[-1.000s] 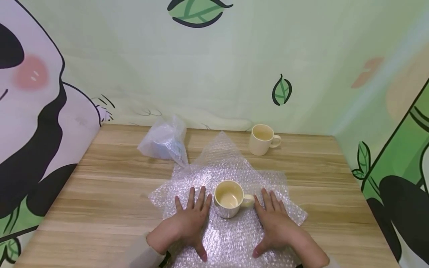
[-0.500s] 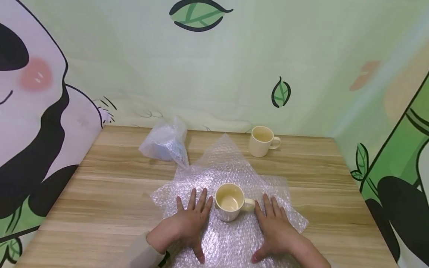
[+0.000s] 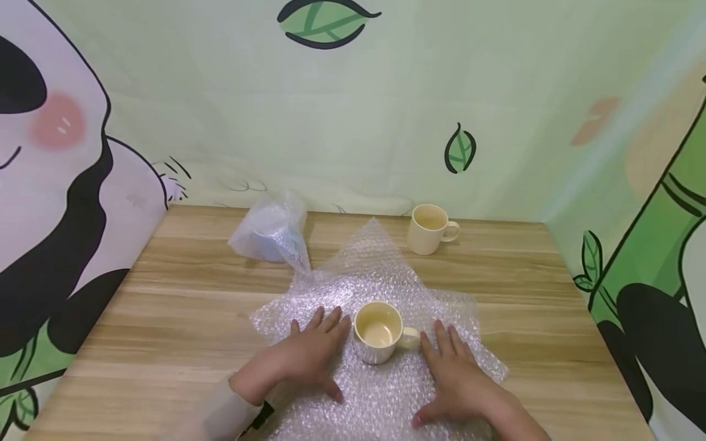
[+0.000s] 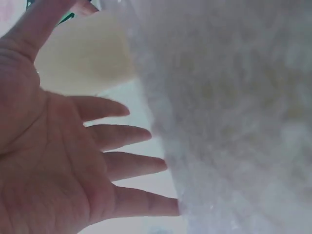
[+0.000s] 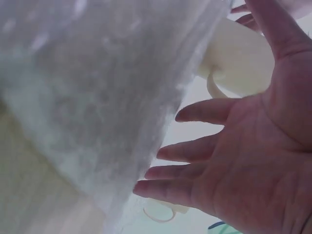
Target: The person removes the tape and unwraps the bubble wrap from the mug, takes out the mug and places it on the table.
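Observation:
A cream mug (image 3: 376, 349) stands upright on spread sheets of bubble wrap (image 3: 375, 398), its handle toward the right. Left of the mug, my left hand (image 3: 309, 355) has its fingers spread over the wrap, fingertips near the mug's side. My right hand (image 3: 458, 380) lies spread on the other side, index fingertip right by the handle. Both wrist views show straight, parted fingers with the wrap at their tips; the mug (image 4: 87, 56) appears past the left thumb, and its handle side (image 5: 239, 58) past the right thumb.
At the back of the wooden table (image 3: 182, 318) stands a second cream mug (image 3: 425, 236). A bundle in bubble wrap (image 3: 273, 236), with something bluish inside, sits back left, near a wrap corner. A printed cloth wall (image 3: 353, 122) rises behind the table.
My left hand's wrist and thumb have shifted up and away from the near edge, fingers still spread. The right hand stays nearly in place, and the mug has not visibly moved on the wrap.

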`<act>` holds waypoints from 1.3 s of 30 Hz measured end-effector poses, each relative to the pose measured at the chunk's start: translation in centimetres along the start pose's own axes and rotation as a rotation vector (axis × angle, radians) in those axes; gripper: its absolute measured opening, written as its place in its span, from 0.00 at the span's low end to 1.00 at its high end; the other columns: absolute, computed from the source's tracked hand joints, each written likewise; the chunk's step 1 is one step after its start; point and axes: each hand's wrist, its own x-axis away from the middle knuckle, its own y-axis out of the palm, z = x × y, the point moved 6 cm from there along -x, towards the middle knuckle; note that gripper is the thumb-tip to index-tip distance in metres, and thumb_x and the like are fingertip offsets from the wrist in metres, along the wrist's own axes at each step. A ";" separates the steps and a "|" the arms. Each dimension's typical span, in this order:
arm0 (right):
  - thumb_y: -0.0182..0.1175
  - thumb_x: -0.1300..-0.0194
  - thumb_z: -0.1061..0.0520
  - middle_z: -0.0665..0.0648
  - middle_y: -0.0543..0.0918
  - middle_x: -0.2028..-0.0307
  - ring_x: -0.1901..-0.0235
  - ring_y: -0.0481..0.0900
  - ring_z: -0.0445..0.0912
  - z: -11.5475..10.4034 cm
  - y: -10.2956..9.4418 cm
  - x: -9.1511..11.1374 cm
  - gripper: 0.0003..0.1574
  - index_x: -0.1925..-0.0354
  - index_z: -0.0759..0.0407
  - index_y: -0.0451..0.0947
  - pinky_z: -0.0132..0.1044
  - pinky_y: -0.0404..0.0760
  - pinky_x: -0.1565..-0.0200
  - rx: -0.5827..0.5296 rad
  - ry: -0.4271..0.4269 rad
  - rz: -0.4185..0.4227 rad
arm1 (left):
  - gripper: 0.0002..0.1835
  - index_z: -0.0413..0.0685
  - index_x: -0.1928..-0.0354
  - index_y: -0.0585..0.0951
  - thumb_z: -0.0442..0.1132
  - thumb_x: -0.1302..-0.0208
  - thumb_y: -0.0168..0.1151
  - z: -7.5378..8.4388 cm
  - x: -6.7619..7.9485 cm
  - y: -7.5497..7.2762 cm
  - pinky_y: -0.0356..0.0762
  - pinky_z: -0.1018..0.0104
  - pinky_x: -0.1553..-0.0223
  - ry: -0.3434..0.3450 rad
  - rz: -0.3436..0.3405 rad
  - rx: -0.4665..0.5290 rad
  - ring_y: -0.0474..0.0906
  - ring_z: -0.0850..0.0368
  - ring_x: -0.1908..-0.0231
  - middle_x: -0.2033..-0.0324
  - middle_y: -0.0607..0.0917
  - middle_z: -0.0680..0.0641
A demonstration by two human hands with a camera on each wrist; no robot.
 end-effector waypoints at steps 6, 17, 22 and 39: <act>0.84 0.64 0.35 0.75 0.57 0.23 0.24 0.53 0.74 0.0 -2.3 -0.5 0.87 0.20 0.69 0.49 0.70 0.52 0.24 -0.063 0.001 0.115 | 0.71 0.41 0.19 0.56 0.63 0.61 0.84 0.3 -0.9 -1.8 0.58 0.25 0.28 0.058 0.143 0.160 0.59 0.29 0.24 0.23 0.64 0.35; 0.71 0.35 0.52 0.55 0.89 0.52 0.56 0.87 0.46 -1.5 -4.2 -2.5 0.32 0.35 0.59 0.79 0.46 0.87 0.53 -0.206 -0.129 0.143 | 0.59 0.47 0.25 0.67 0.53 0.61 0.87 1.8 -2.9 -2.0 0.76 0.45 0.34 0.169 0.230 0.437 0.81 0.46 0.39 0.38 0.83 0.44; 0.64 0.30 0.55 0.49 0.90 0.60 0.65 0.83 0.38 -2.3 -4.4 -3.3 0.17 0.44 0.53 0.85 0.38 0.83 0.61 -0.184 -0.194 0.134 | 0.50 0.49 0.32 0.74 0.51 0.60 0.87 2.0 -3.6 -1.7 0.80 0.50 0.40 0.145 0.233 0.492 0.84 0.50 0.45 0.45 0.87 0.45; 0.61 0.27 0.58 0.43 0.76 0.76 0.76 0.71 0.37 -3.1 -5.1 -3.2 0.07 0.59 0.47 0.84 0.32 0.71 0.71 -0.151 -0.208 0.125 | 0.50 0.48 0.32 0.74 0.53 0.58 0.86 2.4 -3.5 -2.0 0.80 0.51 0.41 0.116 0.250 0.484 0.84 0.49 0.45 0.45 0.87 0.45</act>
